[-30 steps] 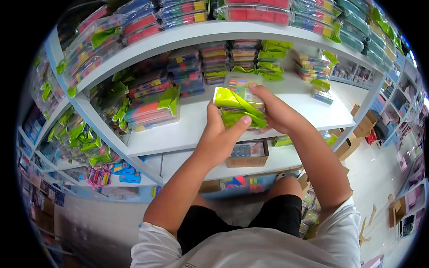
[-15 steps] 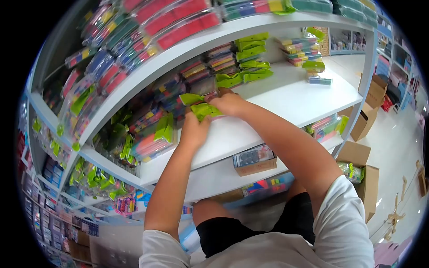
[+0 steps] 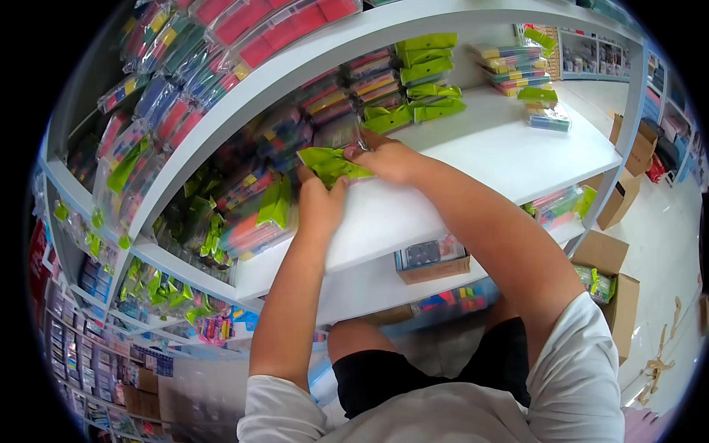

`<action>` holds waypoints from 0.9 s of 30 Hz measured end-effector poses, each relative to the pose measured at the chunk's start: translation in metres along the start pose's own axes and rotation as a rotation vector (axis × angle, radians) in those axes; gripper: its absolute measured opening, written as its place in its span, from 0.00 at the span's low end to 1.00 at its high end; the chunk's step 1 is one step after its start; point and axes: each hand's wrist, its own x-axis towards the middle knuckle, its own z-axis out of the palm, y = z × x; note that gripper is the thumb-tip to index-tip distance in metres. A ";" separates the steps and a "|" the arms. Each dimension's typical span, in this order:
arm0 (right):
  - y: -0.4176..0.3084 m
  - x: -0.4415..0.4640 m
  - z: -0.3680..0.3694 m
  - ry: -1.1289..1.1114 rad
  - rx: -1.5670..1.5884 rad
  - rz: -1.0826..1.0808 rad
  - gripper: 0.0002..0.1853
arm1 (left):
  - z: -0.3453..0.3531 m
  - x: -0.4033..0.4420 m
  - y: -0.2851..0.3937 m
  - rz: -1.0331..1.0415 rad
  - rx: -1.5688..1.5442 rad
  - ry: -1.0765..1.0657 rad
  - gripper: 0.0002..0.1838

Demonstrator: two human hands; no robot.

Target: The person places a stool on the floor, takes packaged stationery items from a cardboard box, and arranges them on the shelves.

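Both my hands are on a clear plastic packet with a lime-green header (image 3: pixel 329 164), at the front of the stacks on the white shelf (image 3: pixel 517 148). My left hand (image 3: pixel 323 198) grips the near left side of the packet, thumb on the green part. On its right side my right hand (image 3: pixel 388 159) has its fingers closed around the edge. The packet's contents are mostly hidden. Close to my left hand lies a pile of similar packets (image 3: pixel 255 232). Behind my right hand stand more stacked packets with green headers (image 3: pixel 425 77).
A shelf above (image 3: pixel 369 22) overhangs my hands, loaded with red packets (image 3: pixel 284 37). At the far right end sits another small stack (image 3: pixel 517 70). A small open carton (image 3: pixel 436 269) is on the lower shelf. Cardboard boxes (image 3: pixel 628 310) stand on the floor at right.
My view has shifted slightly, so the shelves appear a little further right. The green headers between my hands now look brought together, and my hands stay on the packet.
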 end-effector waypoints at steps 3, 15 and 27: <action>-0.001 0.001 0.005 0.068 -0.032 -0.007 0.46 | -0.001 0.003 0.002 -0.043 0.053 -0.013 0.34; 0.018 -0.262 -0.050 0.575 -0.138 -0.595 0.17 | -0.021 -0.052 0.003 0.352 -0.057 0.225 0.25; 0.293 -0.678 0.019 0.862 -0.248 1.158 0.13 | 0.158 -0.295 0.161 0.877 -0.830 -0.914 0.19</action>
